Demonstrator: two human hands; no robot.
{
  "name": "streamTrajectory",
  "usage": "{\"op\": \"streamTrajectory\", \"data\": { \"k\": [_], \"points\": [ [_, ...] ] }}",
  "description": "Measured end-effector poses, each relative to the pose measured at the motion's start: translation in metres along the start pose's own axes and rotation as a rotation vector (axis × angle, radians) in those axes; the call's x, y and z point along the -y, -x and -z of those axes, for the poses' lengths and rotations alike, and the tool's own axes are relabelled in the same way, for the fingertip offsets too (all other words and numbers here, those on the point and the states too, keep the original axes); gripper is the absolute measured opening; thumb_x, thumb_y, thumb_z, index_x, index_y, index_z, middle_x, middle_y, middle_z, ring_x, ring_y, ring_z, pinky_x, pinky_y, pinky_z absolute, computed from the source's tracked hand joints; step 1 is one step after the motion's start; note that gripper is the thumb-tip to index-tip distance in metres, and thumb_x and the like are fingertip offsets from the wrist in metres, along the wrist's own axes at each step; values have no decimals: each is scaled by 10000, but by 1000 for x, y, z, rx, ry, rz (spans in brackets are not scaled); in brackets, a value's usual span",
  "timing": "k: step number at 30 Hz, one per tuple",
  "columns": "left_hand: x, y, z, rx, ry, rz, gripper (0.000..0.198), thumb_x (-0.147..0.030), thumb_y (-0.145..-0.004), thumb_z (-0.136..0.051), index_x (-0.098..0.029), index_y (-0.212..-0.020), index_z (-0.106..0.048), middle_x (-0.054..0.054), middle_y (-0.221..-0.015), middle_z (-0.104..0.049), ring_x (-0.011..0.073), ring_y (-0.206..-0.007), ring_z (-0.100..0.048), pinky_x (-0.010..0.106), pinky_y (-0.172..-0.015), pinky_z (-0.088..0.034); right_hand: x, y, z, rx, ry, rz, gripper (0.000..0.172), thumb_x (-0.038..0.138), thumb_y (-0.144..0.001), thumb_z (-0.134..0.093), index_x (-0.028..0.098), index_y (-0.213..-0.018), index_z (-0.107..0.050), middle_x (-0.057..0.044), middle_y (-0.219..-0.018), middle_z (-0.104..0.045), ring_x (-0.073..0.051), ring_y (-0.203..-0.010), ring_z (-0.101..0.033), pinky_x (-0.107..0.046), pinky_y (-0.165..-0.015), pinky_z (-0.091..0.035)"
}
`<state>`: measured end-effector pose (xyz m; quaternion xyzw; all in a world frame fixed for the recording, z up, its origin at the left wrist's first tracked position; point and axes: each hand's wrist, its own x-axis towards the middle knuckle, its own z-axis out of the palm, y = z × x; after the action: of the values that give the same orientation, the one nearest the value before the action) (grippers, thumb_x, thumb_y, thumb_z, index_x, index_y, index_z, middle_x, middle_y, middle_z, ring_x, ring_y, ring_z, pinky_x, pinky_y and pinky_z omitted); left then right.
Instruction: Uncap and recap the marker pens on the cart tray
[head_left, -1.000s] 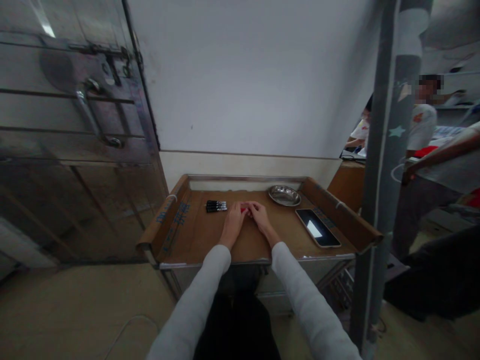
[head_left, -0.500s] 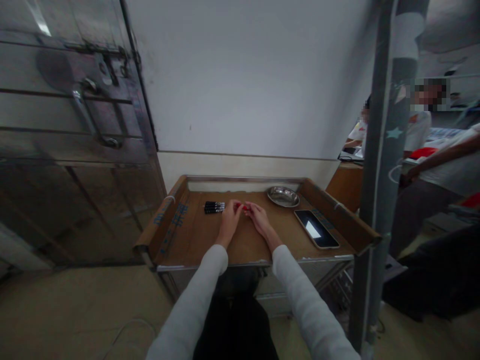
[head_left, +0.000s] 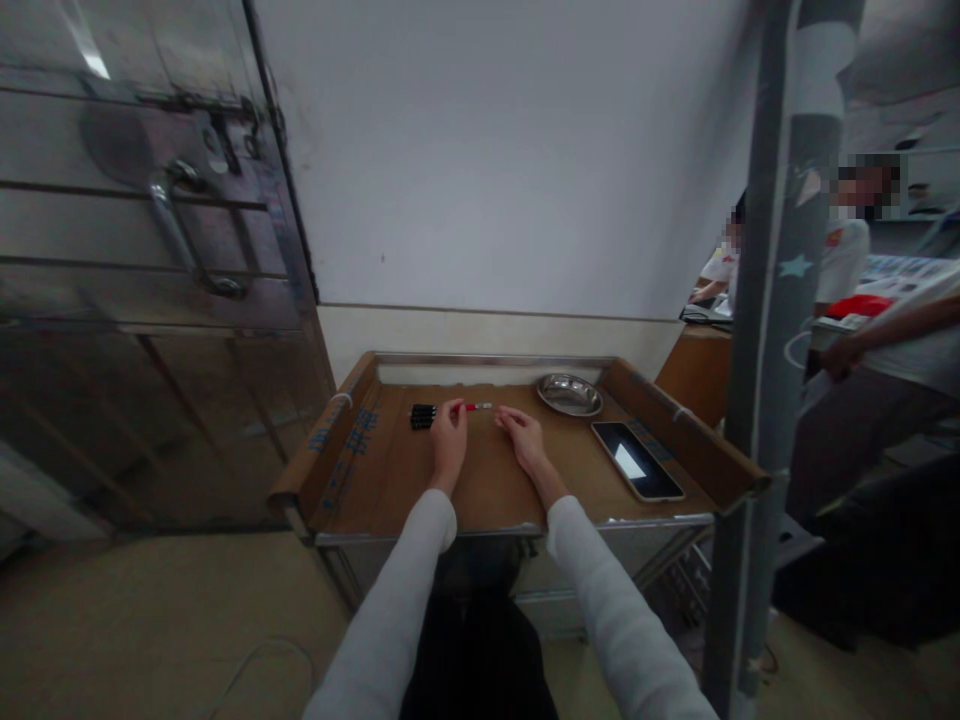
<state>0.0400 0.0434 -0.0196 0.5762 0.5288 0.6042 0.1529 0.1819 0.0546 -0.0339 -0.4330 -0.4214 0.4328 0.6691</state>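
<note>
My left hand [head_left: 449, 425] is closed, pinching a slim red pen [head_left: 472, 407] with a pale, silvery end that points right, towards my other hand. My right hand [head_left: 521, 433] is held just off that end, its fingertips pressed together; anything between them is too small to make out. Left of my left hand, several black pens [head_left: 422, 416] with silvery bands lie side by side, partly hidden behind the hand. Brown cardboard [head_left: 390, 480] covers the table top under both hands.
A round steel dish [head_left: 568, 396] is at the back right. A phone [head_left: 637, 462] lies near the right edge. Raised cardboard flaps [head_left: 686, 430] border the sides. A grey post [head_left: 780, 330] stands at the right, with people [head_left: 900, 340] beyond. A metal door [head_left: 150, 350] is at left.
My hands have moved apart, the left going slightly left with the red pen. More of the pen, with its pale end, now shows between them.
</note>
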Motion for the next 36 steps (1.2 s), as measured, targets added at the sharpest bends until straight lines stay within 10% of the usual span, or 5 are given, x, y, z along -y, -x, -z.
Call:
{"op": "streamTrajectory", "data": {
  "k": [3, 9, 16, 36],
  "points": [
    [4, 0, -3, 138, -137, -60, 183, -147, -844, -472, -145, -961, -613, 96, -968, -658, 183, -903, -613, 345, -854, -471, 4, 4, 3, -7, 338, 216, 201, 317, -730, -610, 169, -857, -657, -48, -843, -693, -156, -775, -621, -326, -801, -497],
    [6, 3, -7, 349, -460, -227, 233, -104, -853, -435, -165, -942, -641, 99, -950, -660, 230, -938, -573, 375, -856, -435, 11, 15, 2, 471, 793, 426, 209, 166, -801, -536, 200, -981, -636, -48, -1005, -668, -152, -931, -595, -308, -882, -430],
    [8, -6, -9, 368, -633, -275, 271, -100, -861, -397, -175, -978, -630, 91, -1006, -605, 215, -956, -513, 347, -876, -403, 13, 19, 14, 229, 1224, 423, 160, 300, -836, -562, 203, -917, -660, -79, -950, -617, -213, -919, -527, -337, -839, -389],
    [-7, -8, -7, 432, -640, -340, 167, -154, -885, -428, -169, -922, -590, 82, -965, -615, 235, -941, -510, 354, -842, -379, 26, 10, 3, 186, 1345, 428, 147, 166, -873, -475, 161, -943, -604, -88, -969, -642, -209, -938, -538, -313, -808, -350]
  ]
}}
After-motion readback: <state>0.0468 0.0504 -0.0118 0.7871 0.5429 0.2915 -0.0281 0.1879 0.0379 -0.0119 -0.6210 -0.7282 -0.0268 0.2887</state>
